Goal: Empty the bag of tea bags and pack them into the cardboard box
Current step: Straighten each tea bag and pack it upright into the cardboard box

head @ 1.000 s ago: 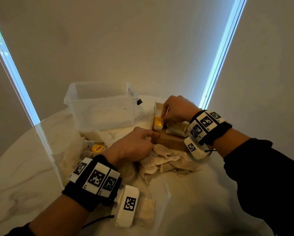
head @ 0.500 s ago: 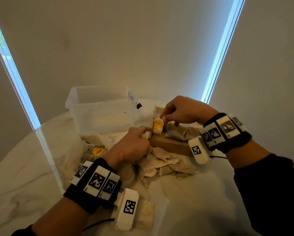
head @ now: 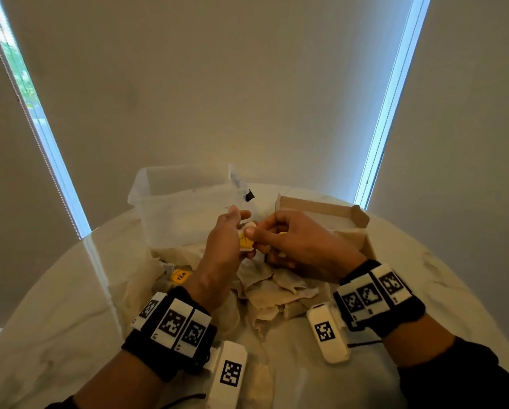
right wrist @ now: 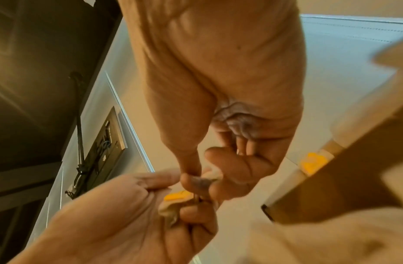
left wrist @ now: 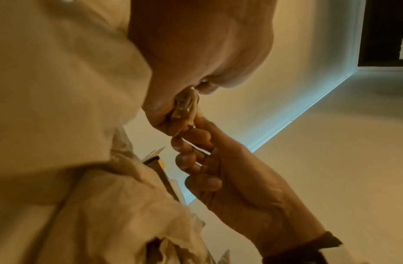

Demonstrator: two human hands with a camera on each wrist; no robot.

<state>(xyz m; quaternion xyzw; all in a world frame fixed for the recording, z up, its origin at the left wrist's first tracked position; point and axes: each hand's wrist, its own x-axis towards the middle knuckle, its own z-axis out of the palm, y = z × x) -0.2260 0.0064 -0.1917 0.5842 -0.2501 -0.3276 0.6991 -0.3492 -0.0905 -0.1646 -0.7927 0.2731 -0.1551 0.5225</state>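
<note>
Both hands are raised over the table and meet on one tea bag (head: pixel 245 242) with a yellow tag. My left hand (head: pixel 232 231) holds its paper pouch (left wrist: pixel 186 105) between thumb and fingers. My right hand (head: pixel 265 234) pinches the same bag from the other side, thumb on the yellow tag (right wrist: pixel 177 194). The open cardboard box (head: pixel 321 205) stands behind my right hand, with tea bags inside that are partly hidden. A heap of loose tea bags (head: pixel 279 290) lies on the table under the hands. The clear plastic bag (head: pixel 147 278) lies at the left, with a yellow TEA tag (head: pixel 180 276) in it.
A clear plastic tub (head: pixel 185 208) stands at the back, just behind my left hand. One more tea bag (head: pixel 262 379) lies near the front, by my left wrist. The round marble table (head: pixel 55 335) ends close to the wall and blinds behind.
My right hand has come out of the cardboard box and my left hand has left the box's edge. Both have risen and met in front of the tub, on one tea bag.
</note>
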